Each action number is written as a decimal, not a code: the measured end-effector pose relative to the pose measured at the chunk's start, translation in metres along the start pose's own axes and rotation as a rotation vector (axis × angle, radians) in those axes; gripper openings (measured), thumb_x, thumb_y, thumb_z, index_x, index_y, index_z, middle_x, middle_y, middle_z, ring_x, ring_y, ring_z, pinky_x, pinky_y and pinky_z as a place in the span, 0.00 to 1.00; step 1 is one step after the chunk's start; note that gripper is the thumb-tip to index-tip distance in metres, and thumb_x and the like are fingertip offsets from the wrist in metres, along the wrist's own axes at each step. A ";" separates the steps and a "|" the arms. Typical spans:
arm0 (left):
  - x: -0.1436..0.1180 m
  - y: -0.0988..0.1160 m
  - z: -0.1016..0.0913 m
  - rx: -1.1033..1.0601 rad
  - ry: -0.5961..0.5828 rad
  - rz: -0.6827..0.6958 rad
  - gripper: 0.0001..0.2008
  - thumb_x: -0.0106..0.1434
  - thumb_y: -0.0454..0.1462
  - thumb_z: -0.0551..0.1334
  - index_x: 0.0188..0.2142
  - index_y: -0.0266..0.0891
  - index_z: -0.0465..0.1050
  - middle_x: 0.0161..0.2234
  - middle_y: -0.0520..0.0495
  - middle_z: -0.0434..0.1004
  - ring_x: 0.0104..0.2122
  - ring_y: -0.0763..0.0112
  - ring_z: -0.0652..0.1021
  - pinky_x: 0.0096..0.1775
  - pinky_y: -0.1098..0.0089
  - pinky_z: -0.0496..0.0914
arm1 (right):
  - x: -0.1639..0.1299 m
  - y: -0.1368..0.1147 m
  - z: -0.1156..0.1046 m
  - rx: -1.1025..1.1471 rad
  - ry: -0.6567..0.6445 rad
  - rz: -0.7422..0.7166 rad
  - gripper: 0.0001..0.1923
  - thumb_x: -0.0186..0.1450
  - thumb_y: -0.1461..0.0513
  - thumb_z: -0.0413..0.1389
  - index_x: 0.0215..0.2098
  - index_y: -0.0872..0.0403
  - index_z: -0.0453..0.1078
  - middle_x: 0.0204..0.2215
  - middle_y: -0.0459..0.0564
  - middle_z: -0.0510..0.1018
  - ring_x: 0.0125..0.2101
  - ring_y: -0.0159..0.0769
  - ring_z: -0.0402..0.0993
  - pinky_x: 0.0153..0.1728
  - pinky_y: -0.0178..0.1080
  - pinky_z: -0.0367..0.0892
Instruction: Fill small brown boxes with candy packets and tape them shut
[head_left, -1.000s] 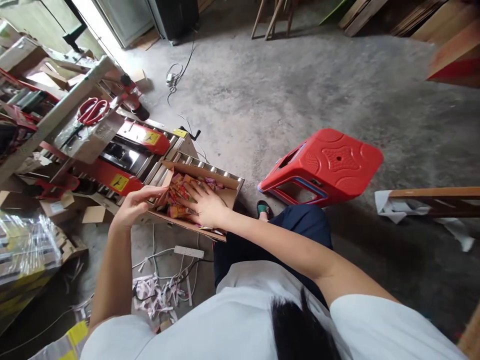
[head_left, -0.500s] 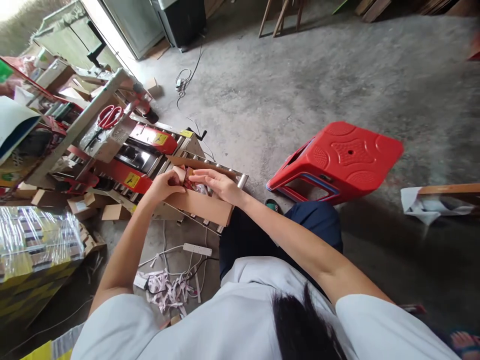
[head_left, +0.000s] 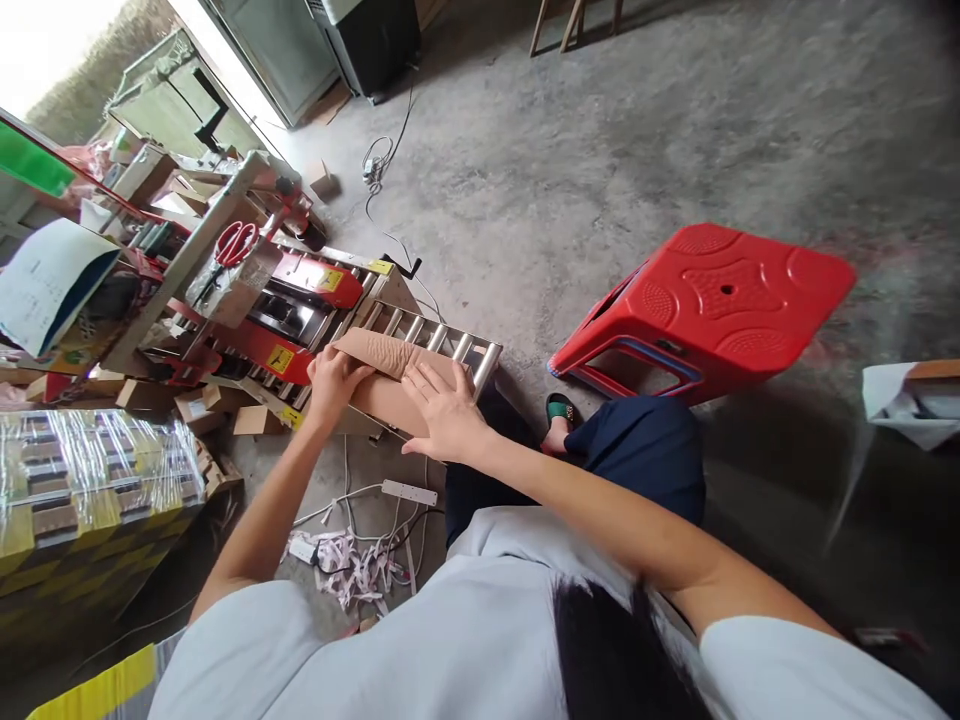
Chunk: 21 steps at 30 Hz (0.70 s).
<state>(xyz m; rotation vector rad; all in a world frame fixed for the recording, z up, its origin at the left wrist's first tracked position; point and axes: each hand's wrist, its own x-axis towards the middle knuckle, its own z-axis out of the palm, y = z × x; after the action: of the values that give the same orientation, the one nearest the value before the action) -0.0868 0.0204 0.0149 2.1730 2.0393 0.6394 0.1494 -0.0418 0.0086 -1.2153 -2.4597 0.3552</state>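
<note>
A long, narrow cardboard box (head_left: 391, 405) lies on the metal rollers in front of me. Its far flap (head_left: 379, 350), creased and wrinkled, is folded over the top, so the contents are hidden. At the box's left end, my left hand (head_left: 334, 388) is closed with bent fingers on the cardboard. My right hand (head_left: 448, 408) lies flat across the flap and the near side toward the right end, fingers stretched and thumb apart.
The roller conveyor (head_left: 450, 342) leads left into a red taping machine (head_left: 277, 358), with red scissors (head_left: 236, 243) on top. A red plastic stool (head_left: 727, 300) stands to the right. Cables, a power strip (head_left: 409, 492) and paper strips (head_left: 352, 570) litter the floor.
The box's far flap has come down over the contents that showed before. My right hand has moved from inside the box to lie flat on top. The view has shifted slightly.
</note>
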 end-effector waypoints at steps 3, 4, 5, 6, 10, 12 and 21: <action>-0.037 0.028 0.010 -0.037 0.328 -0.035 0.19 0.68 0.46 0.58 0.54 0.40 0.69 0.64 0.32 0.61 0.66 0.47 0.60 0.64 0.43 0.52 | -0.011 -0.001 0.018 0.011 0.014 0.022 0.50 0.60 0.48 0.66 0.70 0.61 0.52 0.71 0.63 0.52 0.70 0.56 0.47 0.67 0.70 0.29; -0.049 0.039 0.014 -0.070 0.379 -0.001 0.22 0.69 0.47 0.56 0.58 0.40 0.65 0.66 0.32 0.57 0.68 0.48 0.57 0.65 0.44 0.51 | -0.011 0.000 0.020 0.028 0.031 0.021 0.48 0.60 0.50 0.65 0.70 0.61 0.52 0.71 0.63 0.52 0.70 0.56 0.47 0.67 0.70 0.28; -0.060 0.050 0.019 -0.104 0.368 0.065 0.25 0.70 0.49 0.54 0.62 0.41 0.61 0.68 0.33 0.54 0.69 0.50 0.55 0.66 0.46 0.51 | -0.010 0.001 0.020 0.051 0.055 0.017 0.47 0.60 0.52 0.64 0.70 0.61 0.52 0.70 0.64 0.53 0.70 0.56 0.47 0.68 0.69 0.27; -0.068 0.060 0.025 -0.128 0.303 0.152 0.28 0.71 0.51 0.51 0.65 0.41 0.58 0.69 0.34 0.53 0.70 0.52 0.55 0.67 0.47 0.52 | -0.009 0.002 0.019 0.084 0.082 0.011 0.44 0.60 0.54 0.64 0.69 0.61 0.55 0.69 0.65 0.56 0.70 0.56 0.48 0.68 0.69 0.27; -0.079 0.079 0.043 -0.070 -0.024 0.387 0.44 0.65 0.64 0.46 0.70 0.40 0.50 0.71 0.35 0.52 0.71 0.49 0.53 0.68 0.47 0.48 | -0.015 0.022 0.003 0.452 0.133 -0.062 0.37 0.56 0.57 0.63 0.61 0.62 0.64 0.63 0.67 0.67 0.66 0.57 0.57 0.69 0.63 0.42; -0.074 0.076 0.046 -0.004 -0.064 0.421 0.56 0.55 0.71 0.52 0.71 0.37 0.49 0.71 0.32 0.50 0.71 0.44 0.51 0.69 0.47 0.45 | -0.026 0.040 -0.009 0.765 0.155 -0.029 0.37 0.60 0.55 0.61 0.64 0.57 0.61 0.62 0.63 0.69 0.64 0.51 0.63 0.66 0.57 0.56; 0.030 -0.026 -0.010 0.033 -0.139 0.243 0.50 0.56 0.62 0.61 0.68 0.32 0.58 0.71 0.32 0.51 0.71 0.46 0.52 0.69 0.49 0.46 | -0.084 0.105 -0.001 0.892 0.211 0.372 0.22 0.62 0.55 0.61 0.53 0.51 0.70 0.44 0.55 0.81 0.45 0.43 0.80 0.52 0.50 0.75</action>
<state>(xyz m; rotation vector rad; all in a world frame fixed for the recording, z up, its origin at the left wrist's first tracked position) -0.1144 0.0503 0.0223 2.4328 1.7471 0.4635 0.2711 -0.0465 -0.0485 -1.1775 -1.5555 1.1918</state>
